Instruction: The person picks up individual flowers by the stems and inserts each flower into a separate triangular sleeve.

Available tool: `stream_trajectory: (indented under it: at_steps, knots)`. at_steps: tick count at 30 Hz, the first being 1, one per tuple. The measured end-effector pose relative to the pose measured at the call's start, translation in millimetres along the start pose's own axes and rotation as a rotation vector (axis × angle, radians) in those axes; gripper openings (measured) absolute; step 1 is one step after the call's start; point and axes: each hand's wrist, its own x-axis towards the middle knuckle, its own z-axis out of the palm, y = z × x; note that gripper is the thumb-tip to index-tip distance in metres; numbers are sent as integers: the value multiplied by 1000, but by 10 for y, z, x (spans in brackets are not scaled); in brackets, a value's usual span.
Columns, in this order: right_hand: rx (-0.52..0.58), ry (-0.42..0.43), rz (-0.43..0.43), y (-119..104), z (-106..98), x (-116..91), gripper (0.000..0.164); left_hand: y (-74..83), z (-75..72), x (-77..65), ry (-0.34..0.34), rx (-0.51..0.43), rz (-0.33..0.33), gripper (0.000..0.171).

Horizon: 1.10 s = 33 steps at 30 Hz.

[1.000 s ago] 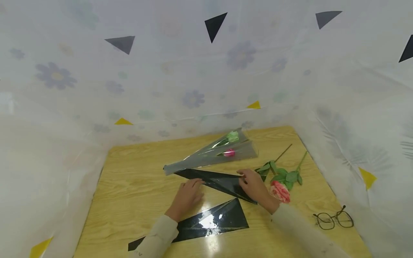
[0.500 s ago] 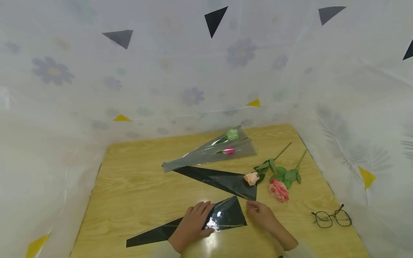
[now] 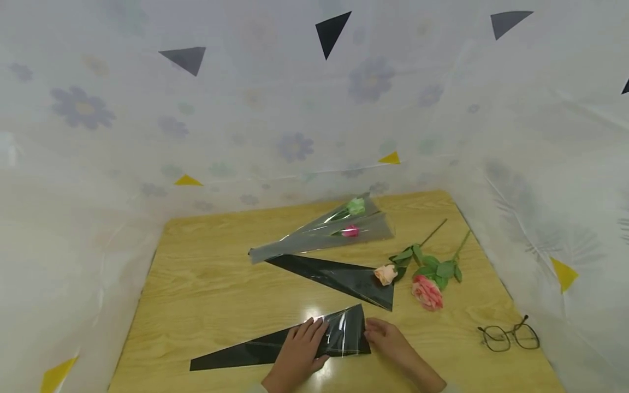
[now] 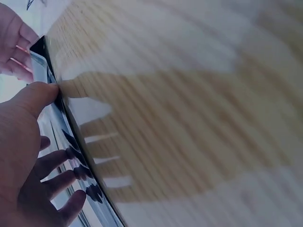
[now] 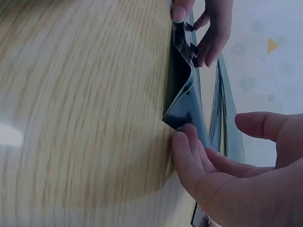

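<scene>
A black, cone-shaped flower sleeve with a shiny clear front (image 3: pixel 344 334) lies flat near the table's front. On its middle rests my left hand (image 3: pixel 301 349), fingers spread and straight, thumb at the near edge. At the wide end, my right hand (image 3: pixel 393 341) touches the sleeve's rim with its fingertips. In the right wrist view, the sleeve's mouth (image 5: pixel 184 106) gapes a little, and the right thumb (image 5: pixel 258 124) stands apart from the fingers. The left wrist view has the left hand (image 4: pixel 28 137) pressing on the film.
Behind lies a second black sleeve (image 3: pixel 324 274), with a peach rose (image 3: pixel 385 274) over its wide end. Farther back is a grey sleeve (image 3: pixel 295 243) holding a green and a pink flower. A coral rose (image 3: pixel 427 292) and eyeglasses (image 3: pixel 510 334) lie at right.
Both hands have come from the rear black sleeve to the front one. The left hand now lies on it; the right has shifted to its wide end, which has turned slightly.
</scene>
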Motion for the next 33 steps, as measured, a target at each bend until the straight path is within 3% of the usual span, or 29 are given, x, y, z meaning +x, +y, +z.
stream_trajectory:
  at_steps: [7, 14, 17, 22, 24, 33]
  knots:
    - [31, -41, 25, 18, 75, 28, 51, 30, 26, -16, 24, 15, 12, 70]
    - [240, -85, 18, 15, 163, 89, 52, 98, 75, 0, 0, -17, 30, 74]
    - [171, -8, 1, 15, 179, 119, 49, 109, 92, 6, 5, -11, 30, 77]
    - [-86, 260, 5, 4, 133, 117, 36, 103, 95, -4, 16, -18, 17, 82]
    - [-163, 332, 6, 1, 102, 99, 31, 98, 92, -12, 13, -25, 15, 84]
    - [-305, 390, -98, -26, 103, 0, 16, 76, 128, -17, 56, -24, 29, 90]
